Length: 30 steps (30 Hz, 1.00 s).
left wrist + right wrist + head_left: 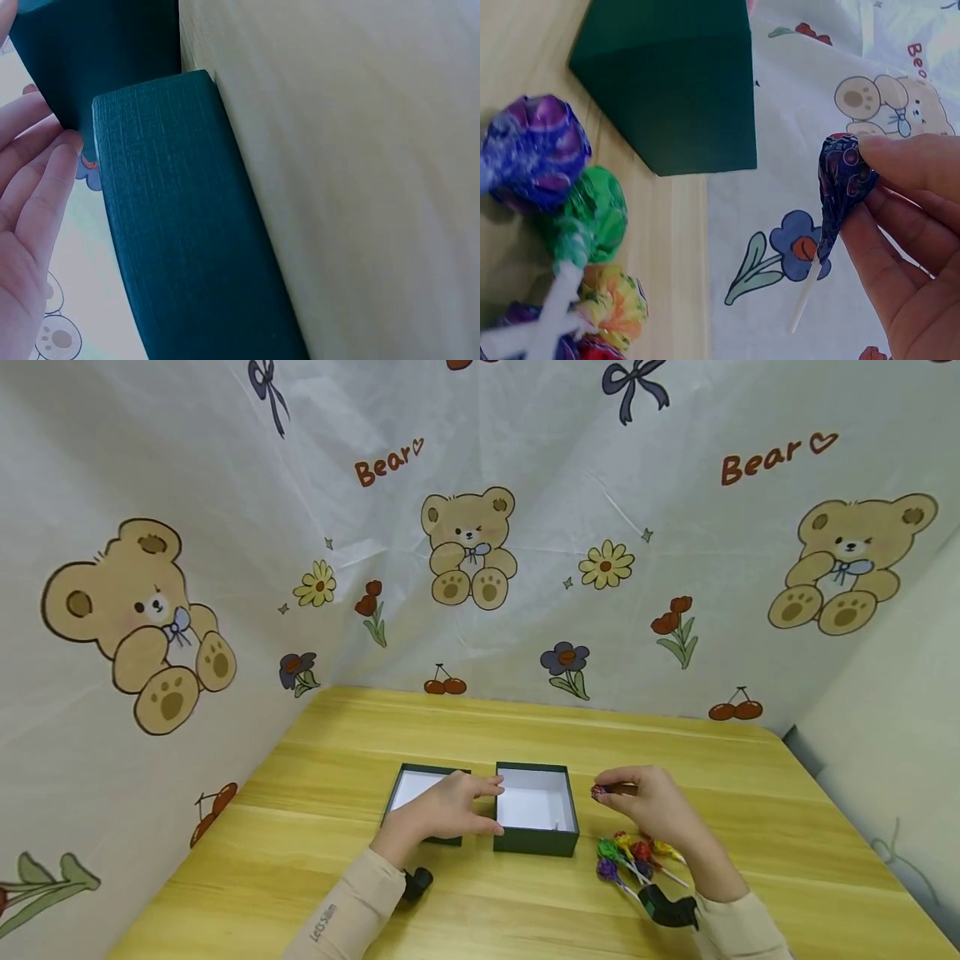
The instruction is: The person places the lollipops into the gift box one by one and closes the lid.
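Note:
My right hand [651, 797] pinches a lollipop [844, 176] in a dark purple wrapper by its candy end, between thumb and fingers. Its white stick points down in the right wrist view. The lollipop is just right of an open dark green box [534, 852] with a white inside. Along that box's left side, my left hand [450, 810] has its fingertips at the wall, fingers fairly straight. Beneath the left hand lies a second green-edged white tray or lid [415, 779], partly hidden. Several wrapped lollipops [607, 850], in green, purple, red and yellow, lie right of the box.
The wooden table [360, 727] runs back to a white bear-print cloth [390, 535], which also hangs at the left. Black wrist camera mounts show at both sleeves. A small pale thing [557, 827] sits in the box's near right corner.

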{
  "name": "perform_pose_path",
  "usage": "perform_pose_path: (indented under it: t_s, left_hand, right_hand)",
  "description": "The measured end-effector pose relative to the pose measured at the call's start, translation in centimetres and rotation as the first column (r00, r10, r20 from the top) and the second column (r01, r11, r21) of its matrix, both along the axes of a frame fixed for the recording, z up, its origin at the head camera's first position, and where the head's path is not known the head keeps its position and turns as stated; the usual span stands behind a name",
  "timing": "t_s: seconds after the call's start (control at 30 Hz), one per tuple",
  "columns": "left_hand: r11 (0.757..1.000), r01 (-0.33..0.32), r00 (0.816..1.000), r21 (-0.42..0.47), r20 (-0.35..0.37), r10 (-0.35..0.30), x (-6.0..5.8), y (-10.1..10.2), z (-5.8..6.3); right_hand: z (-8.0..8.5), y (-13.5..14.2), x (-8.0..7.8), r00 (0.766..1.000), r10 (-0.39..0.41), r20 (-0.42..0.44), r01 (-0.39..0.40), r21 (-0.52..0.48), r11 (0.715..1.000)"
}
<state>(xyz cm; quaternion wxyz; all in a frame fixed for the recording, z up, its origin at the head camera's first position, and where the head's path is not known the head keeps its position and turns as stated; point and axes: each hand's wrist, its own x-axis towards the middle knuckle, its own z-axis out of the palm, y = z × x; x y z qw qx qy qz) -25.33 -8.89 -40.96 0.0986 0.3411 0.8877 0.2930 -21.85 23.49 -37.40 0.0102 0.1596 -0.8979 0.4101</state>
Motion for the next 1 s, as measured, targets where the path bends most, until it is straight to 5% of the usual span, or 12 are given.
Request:
perform_pose_path:
  t_s: [0.53, 1.0]
  left_hand:
    - [0.999, -0.036, 0.999, -0.001, 0.0, 0.036, 0.5, -0.7, 0.1]
    - [1.0, -0.004, 1.0, 0.0, -0.002, 0.004, -0.1, 0.2, -0.3]
  right_hand:
    - [-0.2, -2.5, 0.1, 0.999, 0.021, -0.05, -0.023, -0.046, 0.999]
    - [-0.9, -2.9, 0.4, 0.998, 0.011, -0.069, -0.014, -0.042, 0.999]
